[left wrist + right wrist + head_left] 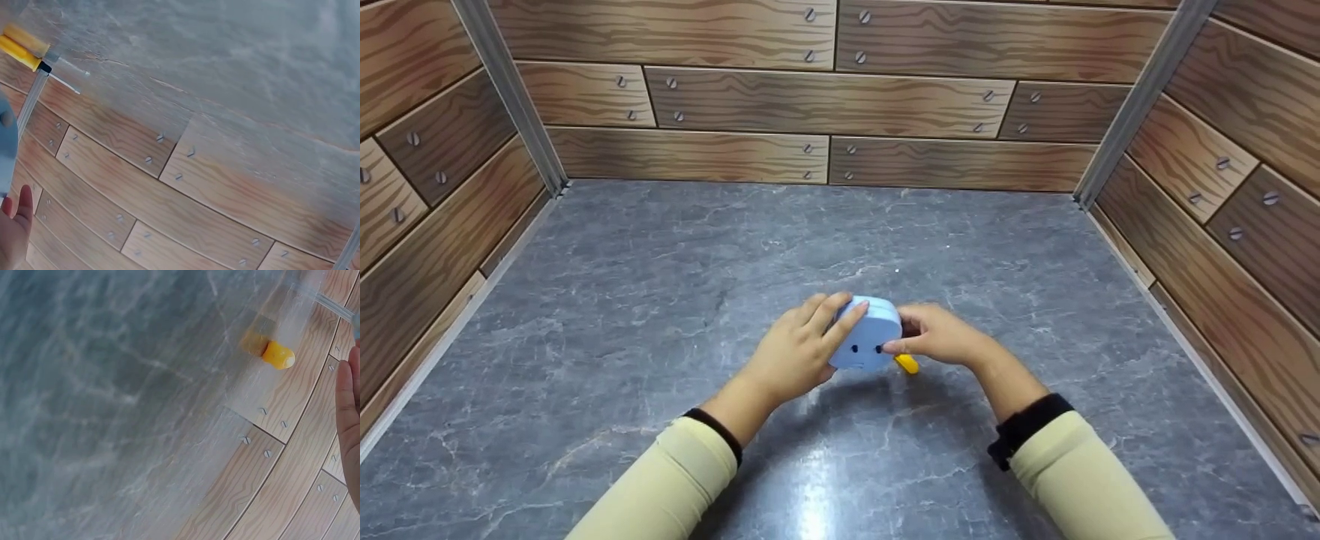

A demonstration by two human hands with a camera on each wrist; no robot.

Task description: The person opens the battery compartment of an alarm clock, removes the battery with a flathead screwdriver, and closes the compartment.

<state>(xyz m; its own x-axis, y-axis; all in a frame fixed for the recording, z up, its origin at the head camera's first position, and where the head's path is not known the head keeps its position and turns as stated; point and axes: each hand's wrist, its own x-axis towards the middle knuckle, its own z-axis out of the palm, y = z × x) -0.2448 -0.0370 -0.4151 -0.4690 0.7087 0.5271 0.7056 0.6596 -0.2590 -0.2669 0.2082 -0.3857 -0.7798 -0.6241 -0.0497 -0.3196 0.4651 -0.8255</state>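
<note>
A light blue, rounded object [864,339] with two small black eyes and a thin mouth line on its front is held up between both hands, above the grey tabletop. My left hand [789,356] grips its left side, fingers reaching over the top edge. On the opposite side my right hand [949,335] pinches the edge, thumb on the front face near one eye and fingers curled behind. Beyond the object lies a screwdriver [22,53] with a yellow handle and thin metal shaft; the head view shows just part of its handle [907,364].
The grey marbled tabletop [660,300] has a glossy surface with reflections. Wood-patterned panels [825,97] wall it in at the back and on both sides, with metal posts [514,97] at the rear corners.
</note>
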